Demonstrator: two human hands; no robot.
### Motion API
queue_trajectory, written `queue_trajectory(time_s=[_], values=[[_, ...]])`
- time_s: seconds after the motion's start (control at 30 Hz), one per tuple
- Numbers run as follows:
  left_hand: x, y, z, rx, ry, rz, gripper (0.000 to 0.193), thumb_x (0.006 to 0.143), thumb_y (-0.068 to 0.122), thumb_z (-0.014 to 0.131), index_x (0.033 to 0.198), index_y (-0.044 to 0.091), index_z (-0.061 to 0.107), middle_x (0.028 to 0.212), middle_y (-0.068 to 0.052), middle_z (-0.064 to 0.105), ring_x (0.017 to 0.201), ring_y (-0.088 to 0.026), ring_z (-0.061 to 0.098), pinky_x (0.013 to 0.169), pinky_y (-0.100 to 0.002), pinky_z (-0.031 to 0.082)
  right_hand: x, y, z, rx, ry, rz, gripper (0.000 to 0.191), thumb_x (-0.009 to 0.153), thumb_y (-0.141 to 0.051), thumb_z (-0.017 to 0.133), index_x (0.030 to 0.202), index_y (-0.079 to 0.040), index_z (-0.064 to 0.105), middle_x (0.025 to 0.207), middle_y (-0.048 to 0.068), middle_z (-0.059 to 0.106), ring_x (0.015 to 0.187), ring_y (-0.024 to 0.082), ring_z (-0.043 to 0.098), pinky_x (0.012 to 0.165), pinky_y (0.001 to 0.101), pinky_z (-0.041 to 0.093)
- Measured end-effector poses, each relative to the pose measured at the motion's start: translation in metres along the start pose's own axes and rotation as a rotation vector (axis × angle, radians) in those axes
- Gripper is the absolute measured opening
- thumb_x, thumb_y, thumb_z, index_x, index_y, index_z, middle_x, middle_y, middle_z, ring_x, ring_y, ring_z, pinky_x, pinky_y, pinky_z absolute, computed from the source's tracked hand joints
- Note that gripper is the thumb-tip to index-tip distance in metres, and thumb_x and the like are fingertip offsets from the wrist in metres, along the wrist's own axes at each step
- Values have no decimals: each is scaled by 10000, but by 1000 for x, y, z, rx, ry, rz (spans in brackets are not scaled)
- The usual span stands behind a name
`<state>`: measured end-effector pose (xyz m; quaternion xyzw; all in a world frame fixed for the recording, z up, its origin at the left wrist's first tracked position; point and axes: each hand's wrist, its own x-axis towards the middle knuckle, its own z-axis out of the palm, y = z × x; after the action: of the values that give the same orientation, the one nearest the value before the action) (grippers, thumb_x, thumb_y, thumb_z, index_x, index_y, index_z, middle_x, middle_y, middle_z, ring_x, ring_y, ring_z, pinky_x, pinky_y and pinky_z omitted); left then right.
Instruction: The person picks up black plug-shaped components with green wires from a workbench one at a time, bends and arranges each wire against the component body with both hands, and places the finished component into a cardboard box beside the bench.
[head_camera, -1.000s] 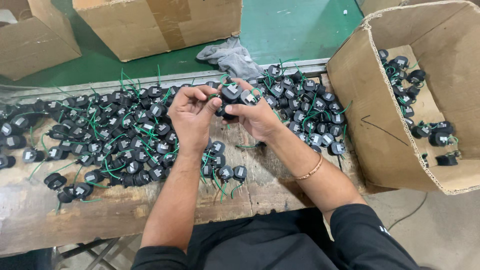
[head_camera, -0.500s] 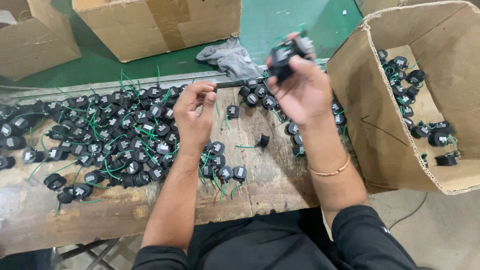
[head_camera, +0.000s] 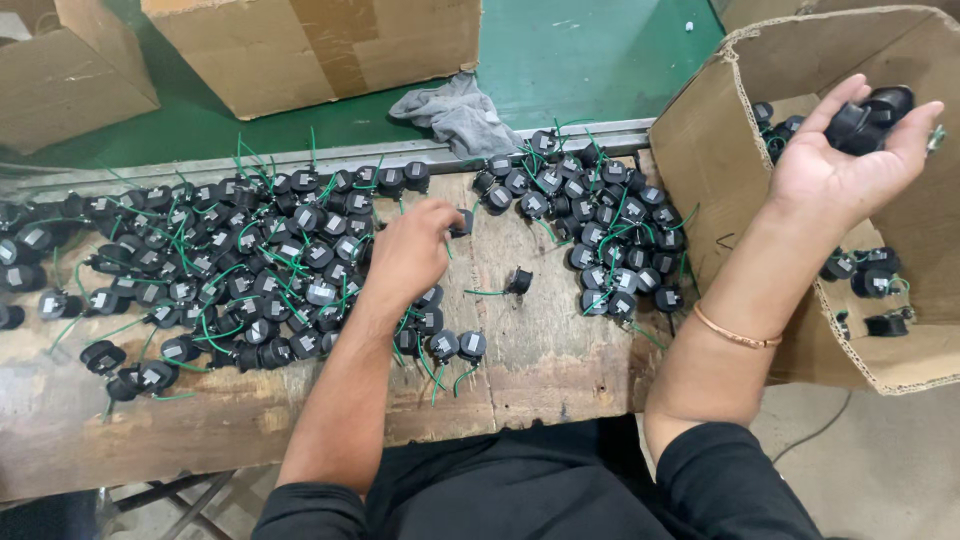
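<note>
Several small black round parts with green wires (head_camera: 240, 270) lie heaped on a worn wooden bench (head_camera: 540, 370). My left hand (head_camera: 412, 250) rests palm down on the bench among them, its fingertips touching one black part (head_camera: 462, 222). My right hand (head_camera: 850, 150) is raised palm up over the open cardboard box (head_camera: 720, 150) at the right, its fingers curled around a few black parts (head_camera: 868, 118). Several more black parts lie inside that box. A single black part (head_camera: 518, 282) sits alone between my arms.
A second cluster of black parts (head_camera: 600, 220) lies by the box. A grey rag (head_camera: 455, 110) lies on the green surface (head_camera: 590, 60) behind the bench. Two more cardboard boxes, one (head_camera: 320, 50) at the back middle and one (head_camera: 60, 75) at the far left, stand there.
My right hand has swung right with the black parts, from above the bench to over the open box. My left hand has dropped from chest height onto the parts on the bench.
</note>
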<state>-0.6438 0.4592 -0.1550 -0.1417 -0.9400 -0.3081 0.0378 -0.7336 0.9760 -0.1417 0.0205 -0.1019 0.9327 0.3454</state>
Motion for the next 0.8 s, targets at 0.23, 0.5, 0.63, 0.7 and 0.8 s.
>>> queue_trajectory(time_s=[0.23, 0.5, 0.63, 0.7, 0.8], values=[[-6, -5, 7, 17, -41, 32, 320, 806, -42, 553, 959, 160, 748, 1203, -4, 692, 1033, -337, 671, 797, -482, 529, -11, 11, 7, 128, 27, 86, 546, 849, -48, 787, 1313, -42, 498, 1411, 338, 378, 1280, 491, 585, 980, 453, 623], [-15, -6, -3, 22, -38, 44, 314, 814, -37, 556, 943, 171, 752, 1210, 5, 684, 1036, -317, 677, 792, -464, 536, -94, 36, 77, -47, -187, -27, 538, 1005, -11, 643, 1495, -61, 426, 1563, 217, 392, 1279, 392, 625, 1014, 414, 596], [-16, -3, -6, 29, -55, 32, 279, 812, -11, 588, 902, 175, 776, 1204, 15, 693, 1013, -297, 685, 786, -453, 538, -169, 52, 95, -203, -317, 112, 452, 1050, -34, 583, 1476, -136, 472, 1390, 105, 620, 1107, 219, 669, 927, 350, 618], [-14, -4, -5, 24, -30, 44, 249, 815, 13, 612, 879, 178, 786, 1186, 23, 702, 1006, -282, 690, 782, -442, 543, -199, 54, 98, -287, -403, 147, 361, 1096, -45, 582, 1434, -148, 507, 1300, 54, 660, 1048, 171, 677, 891, 325, 606], [-9, -7, 2, 3, -18, 32, 218, 819, 37, 636, 863, 180, 794, 1163, 34, 713, 1000, -263, 696, 778, -427, 549, -213, 67, 94, -437, -471, 125, 207, 1176, -16, 613, 1345, -125, 560, 1152, 27, 648, 969, 137, 654, 837, 304, 579]])
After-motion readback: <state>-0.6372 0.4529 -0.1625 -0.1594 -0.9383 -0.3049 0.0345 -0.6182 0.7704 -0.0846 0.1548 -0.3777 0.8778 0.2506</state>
